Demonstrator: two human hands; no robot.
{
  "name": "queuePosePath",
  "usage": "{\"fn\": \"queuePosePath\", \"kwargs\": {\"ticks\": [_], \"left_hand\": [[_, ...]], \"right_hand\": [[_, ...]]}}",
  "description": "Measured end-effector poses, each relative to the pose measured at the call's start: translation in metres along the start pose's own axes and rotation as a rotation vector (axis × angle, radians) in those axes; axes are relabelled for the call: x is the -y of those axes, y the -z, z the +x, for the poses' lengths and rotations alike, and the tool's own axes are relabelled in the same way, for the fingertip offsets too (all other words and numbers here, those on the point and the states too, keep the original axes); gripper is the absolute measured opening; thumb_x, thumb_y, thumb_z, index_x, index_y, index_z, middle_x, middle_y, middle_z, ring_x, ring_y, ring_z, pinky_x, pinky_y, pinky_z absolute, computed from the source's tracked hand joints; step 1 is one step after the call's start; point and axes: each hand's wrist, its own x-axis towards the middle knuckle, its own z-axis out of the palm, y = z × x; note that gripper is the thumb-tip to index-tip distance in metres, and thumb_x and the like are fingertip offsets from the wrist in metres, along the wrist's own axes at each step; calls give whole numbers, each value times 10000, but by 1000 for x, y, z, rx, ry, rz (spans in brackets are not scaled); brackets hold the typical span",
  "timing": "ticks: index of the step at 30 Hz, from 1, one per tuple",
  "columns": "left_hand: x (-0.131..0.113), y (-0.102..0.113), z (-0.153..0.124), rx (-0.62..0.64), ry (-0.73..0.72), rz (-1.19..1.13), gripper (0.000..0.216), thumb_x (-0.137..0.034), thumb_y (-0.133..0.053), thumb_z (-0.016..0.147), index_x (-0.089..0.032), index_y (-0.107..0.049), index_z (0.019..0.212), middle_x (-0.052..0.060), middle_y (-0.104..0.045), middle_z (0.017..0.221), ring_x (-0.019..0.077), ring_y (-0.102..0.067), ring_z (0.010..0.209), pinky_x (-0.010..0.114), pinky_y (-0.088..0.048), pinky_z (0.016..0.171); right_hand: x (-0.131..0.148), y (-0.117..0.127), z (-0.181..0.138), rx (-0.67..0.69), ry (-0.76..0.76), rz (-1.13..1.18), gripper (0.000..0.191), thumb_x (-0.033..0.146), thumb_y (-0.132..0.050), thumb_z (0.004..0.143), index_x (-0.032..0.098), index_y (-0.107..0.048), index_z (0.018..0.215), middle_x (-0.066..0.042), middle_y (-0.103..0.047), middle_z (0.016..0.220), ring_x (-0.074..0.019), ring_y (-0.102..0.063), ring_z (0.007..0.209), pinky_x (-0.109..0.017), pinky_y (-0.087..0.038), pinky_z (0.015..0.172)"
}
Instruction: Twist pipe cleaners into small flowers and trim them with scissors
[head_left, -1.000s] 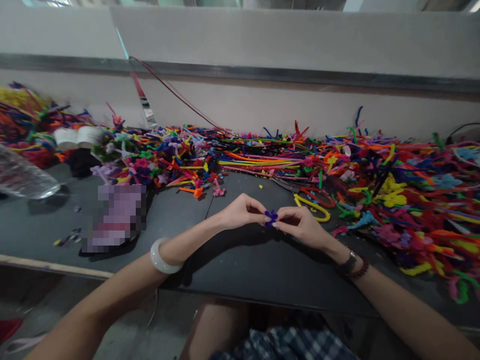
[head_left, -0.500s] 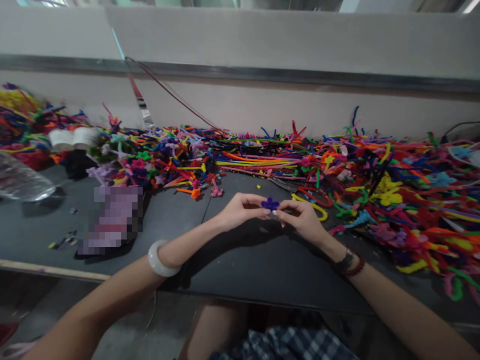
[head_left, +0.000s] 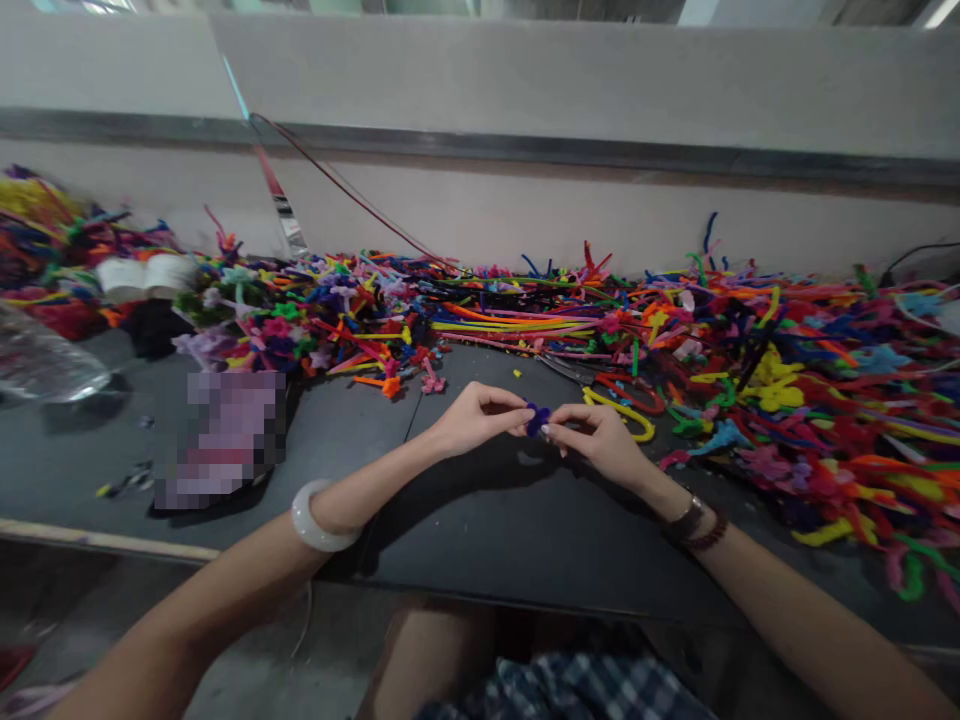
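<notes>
My left hand (head_left: pixel 474 420) and my right hand (head_left: pixel 600 440) meet over the dark table (head_left: pixel 465 520), fingertips pinched together. Between them sits a small purple pipe-cleaner flower (head_left: pixel 537 418), held by both hands. A white bangle (head_left: pixel 315 516) circles my left wrist; a watch and a bead bracelet (head_left: pixel 697 524) are on my right wrist. A yellow bent pipe cleaner (head_left: pixel 630 412) lies just behind my right hand.
A large heap of coloured pipe cleaners (head_left: pixel 780 380) and small flowers covers the back and right of the table. Left lie a clear plastic bottle (head_left: pixel 45 364), white rolls (head_left: pixel 146 276) and a blurred pink patch (head_left: pixel 225 436). A grey wall (head_left: pixel 525 210) stands behind.
The purple flower has been squeezed smaller between the fingertips and both hands have shifted slightly up and left on the table since a second ago.
</notes>
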Motion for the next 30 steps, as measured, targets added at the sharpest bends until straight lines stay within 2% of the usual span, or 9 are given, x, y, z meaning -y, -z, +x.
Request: {"fn": "queuePosePath", "kwargs": {"ticks": [5,13,19,23,26,30], "left_hand": [[5,3,1,75,12,42,184,-249,-601,639,-82,-622,714,24,-615,579,92,-551,535,192,-434,548],[2,-1,-2,145,112,-54,188,-236,-613,621,-75,-626,718,49,-642,629,104,-578,556,223,-470,590],[2,-3,-3,123,102,-42,169,-229,-604,631,-76,-624,701,42,-636,607,101,-575,546,212,-467,574],[4,-4,-1,37,77,-45,163,-240,-596,638,-87,-617,692,26,-623,589,95,-567,545,201,-459,569],[5,-7,0,-55,66,-83,198,-262,-606,629,-90,-612,727,27,-627,609,108,-577,576,216,-463,595],[5,-8,0,-61,27,-61,254,-309,-595,640,-90,-609,769,45,-631,668,119,-577,599,231,-464,605]], "right_hand": [[1,0,-1,69,-30,-28,158,273,-573,675,117,-586,659,18,-505,544,-71,-449,470,-198,-365,474],[-4,0,-3,162,-74,-16,169,287,-577,674,120,-588,695,3,-528,575,-73,-461,478,-202,-372,480],[-5,-3,-3,134,-70,29,161,281,-574,675,120,-575,670,15,-504,552,-65,-450,456,-196,-362,460],[-4,-6,-2,54,-63,82,178,305,-577,667,128,-557,671,22,-496,561,-64,-447,449,-200,-377,457],[-2,-8,-2,13,-55,41,185,303,-593,648,124,-571,690,8,-521,604,-65,-452,461,-198,-381,455],[-2,-8,-2,-38,-21,-6,174,298,-580,662,127,-576,692,10,-521,596,-68,-453,470,-193,-383,459]]}}
